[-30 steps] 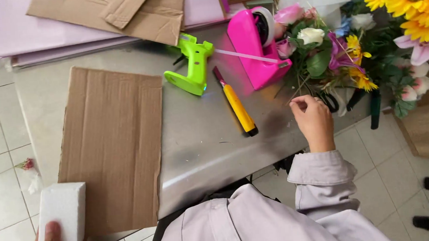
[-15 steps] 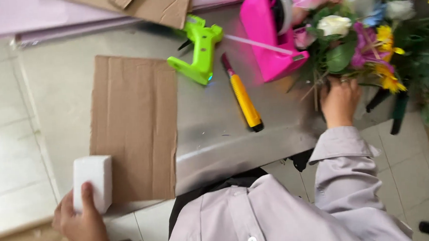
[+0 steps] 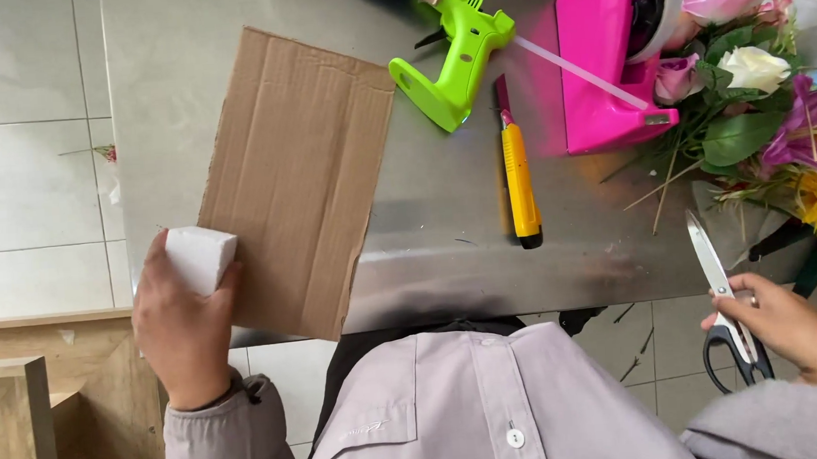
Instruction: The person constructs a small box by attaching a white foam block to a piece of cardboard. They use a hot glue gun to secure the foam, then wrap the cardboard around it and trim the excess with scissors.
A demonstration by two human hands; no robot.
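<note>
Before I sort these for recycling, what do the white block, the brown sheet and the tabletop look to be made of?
White block in the left hand: probably foam, matte and slightly grainy. Brown sheet: corrugated cardboard, with ribbed lines and a rough cut edge. Tabletop: likely metal, grey, with a brushed sheen and soft reflections.

Tape dispenser [image 3: 606,57] and flowers [image 3: 759,95] get chopped off by the frame edge, and the left hand [image 3: 183,328] hides half the white block [image 3: 199,256].

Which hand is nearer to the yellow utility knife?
Right. The right hand, holding scissors, is below-right of the yellow utility knife; the left hand, holding a white block, is farther, beyond the cardboard.
</note>
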